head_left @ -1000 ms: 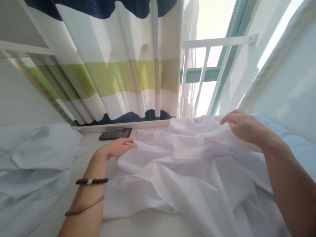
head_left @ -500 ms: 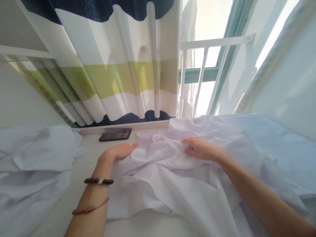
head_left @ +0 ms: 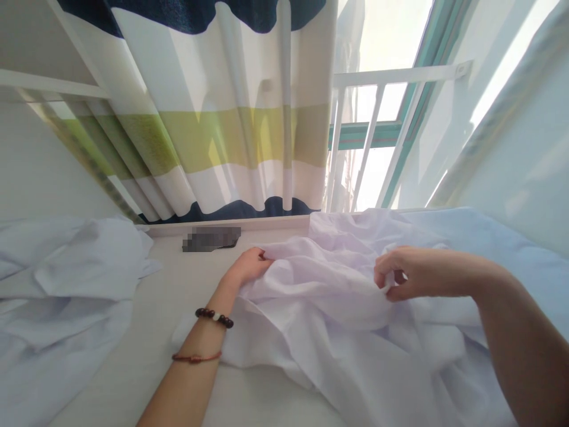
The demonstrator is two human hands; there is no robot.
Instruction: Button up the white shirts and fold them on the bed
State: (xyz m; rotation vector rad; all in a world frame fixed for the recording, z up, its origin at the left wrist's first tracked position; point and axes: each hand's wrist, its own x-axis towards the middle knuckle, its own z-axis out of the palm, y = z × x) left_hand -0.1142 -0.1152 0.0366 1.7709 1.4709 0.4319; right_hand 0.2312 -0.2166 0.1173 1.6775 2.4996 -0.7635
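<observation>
A crumpled white cloth [head_left: 320,296] lies spread over the surface in front of me; its exact kind does not show. My left hand [head_left: 251,267], with a dark bead bracelet and a thin reddish band on its wrist, pinches the cloth's upper left edge. To the right, my right hand [head_left: 411,274] has thumb and fingers closed on a fold of the same cloth. Between the two hands the fabric rises in loose wrinkles.
Another heap of white fabric [head_left: 71,279] lies at the left. A dark phone [head_left: 231,238], partly blurred out, rests by the back ledge. Behind are a striped curtain [head_left: 249,136], a white railing [head_left: 400,76] and a window. Pale blue fabric [head_left: 502,249] lies at the right.
My right hand has moved right and closed on a fold of the cloth. My left hand has shifted right and now pinches the edge. The view has turned slightly left.
</observation>
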